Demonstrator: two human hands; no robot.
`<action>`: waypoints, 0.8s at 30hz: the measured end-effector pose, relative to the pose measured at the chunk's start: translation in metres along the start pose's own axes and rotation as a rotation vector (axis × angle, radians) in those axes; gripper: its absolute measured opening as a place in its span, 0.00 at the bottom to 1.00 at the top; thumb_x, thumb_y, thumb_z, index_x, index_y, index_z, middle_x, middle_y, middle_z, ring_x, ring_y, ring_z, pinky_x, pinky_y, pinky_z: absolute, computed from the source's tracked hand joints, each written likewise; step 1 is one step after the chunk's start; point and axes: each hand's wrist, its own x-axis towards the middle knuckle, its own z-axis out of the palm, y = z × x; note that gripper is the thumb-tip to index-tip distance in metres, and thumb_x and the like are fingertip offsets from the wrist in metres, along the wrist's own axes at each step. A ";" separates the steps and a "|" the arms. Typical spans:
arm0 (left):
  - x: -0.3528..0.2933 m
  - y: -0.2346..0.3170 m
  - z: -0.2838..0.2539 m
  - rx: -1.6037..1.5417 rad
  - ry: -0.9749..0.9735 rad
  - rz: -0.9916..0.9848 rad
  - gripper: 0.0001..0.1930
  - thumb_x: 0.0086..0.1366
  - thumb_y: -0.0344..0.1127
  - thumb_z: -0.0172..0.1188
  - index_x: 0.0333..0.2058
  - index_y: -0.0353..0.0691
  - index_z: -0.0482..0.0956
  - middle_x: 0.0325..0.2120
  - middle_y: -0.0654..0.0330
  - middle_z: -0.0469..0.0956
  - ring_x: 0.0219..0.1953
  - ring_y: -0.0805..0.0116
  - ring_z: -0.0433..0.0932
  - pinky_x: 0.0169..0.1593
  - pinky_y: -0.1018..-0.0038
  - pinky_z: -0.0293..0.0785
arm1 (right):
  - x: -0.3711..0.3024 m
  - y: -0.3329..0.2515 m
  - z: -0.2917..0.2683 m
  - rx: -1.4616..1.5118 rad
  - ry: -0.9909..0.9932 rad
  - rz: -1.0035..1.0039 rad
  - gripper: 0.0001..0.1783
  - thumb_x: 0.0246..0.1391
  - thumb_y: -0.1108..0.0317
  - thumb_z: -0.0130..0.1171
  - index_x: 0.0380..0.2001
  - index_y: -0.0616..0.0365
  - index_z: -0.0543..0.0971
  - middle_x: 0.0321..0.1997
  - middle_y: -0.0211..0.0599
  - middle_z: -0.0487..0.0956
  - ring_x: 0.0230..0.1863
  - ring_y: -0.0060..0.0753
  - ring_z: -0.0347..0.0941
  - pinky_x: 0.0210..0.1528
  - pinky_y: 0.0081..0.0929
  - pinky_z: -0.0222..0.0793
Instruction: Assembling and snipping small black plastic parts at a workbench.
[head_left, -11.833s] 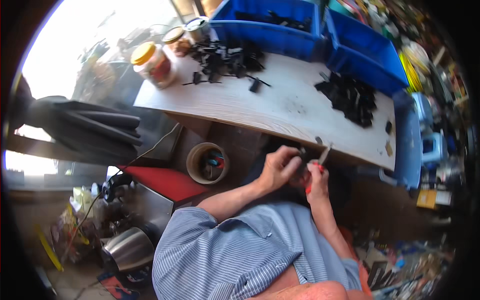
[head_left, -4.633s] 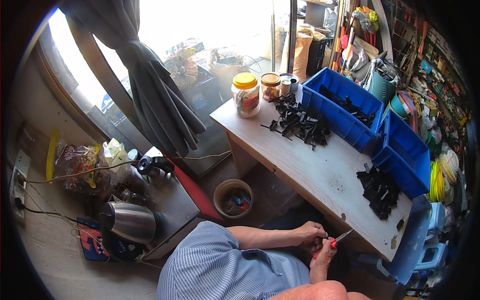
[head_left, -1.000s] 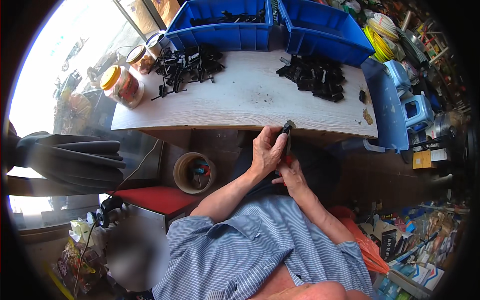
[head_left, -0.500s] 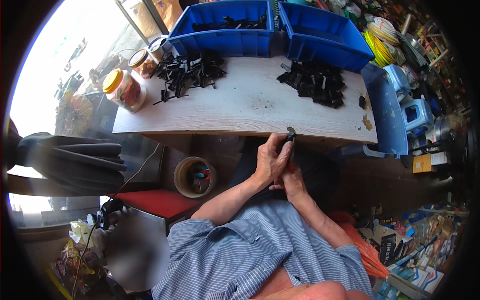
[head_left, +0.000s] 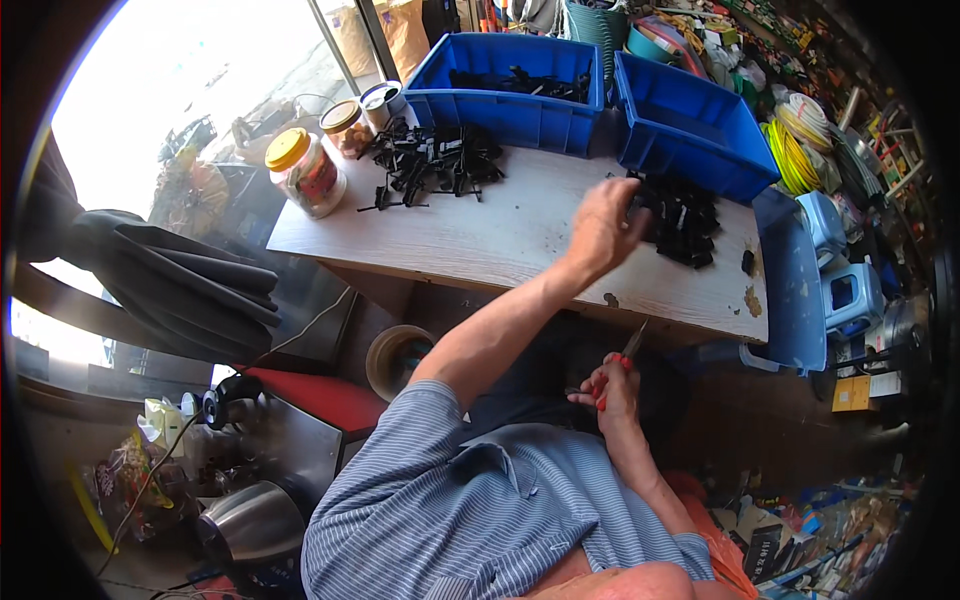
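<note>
Hovering over the bench (head_left: 470,235), the left hand (head_left: 600,230) is at the left side of the right-hand heap (head_left: 690,230) of black pieces, so blurred that I can't tell whether its grip is wide, narrow or carrying something. And just below the front edge, the right hand (head_left: 618,393) has its grip wrapped around one red-handled tool (head_left: 627,361), its pointed metal end angled up toward the bench! Two heaps on the board: that one toward the right end, and the left-hand heap (head_left: 440,160) toward the far left corner. One lone black piece (head_left: 748,262) lies near the right edge. Two blue bins along the far edge: the left bin (head_left: 500,115) with black pieces inside, the right bin (head_left: 690,160) near the far right corner. Three containers line up at the left end: one yellow-lidded jar (head_left: 308,180), one brown-lidded jar (head_left: 347,132), one tin (head_left: 383,105). One pale blue tub (head_left: 795,275) beside the right edge!
</note>
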 end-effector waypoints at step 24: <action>-0.035 -0.066 -0.101 0.567 -0.279 0.049 0.12 0.56 0.28 0.61 0.40 0.41 0.79 0.42 0.56 0.78 0.47 0.50 0.74 0.48 0.59 0.74 | -0.005 -0.010 -0.002 -0.061 -0.011 -0.058 0.07 0.57 0.62 0.51 0.31 0.52 0.72 0.19 0.28 0.69 0.20 0.24 0.70 0.27 0.39 0.82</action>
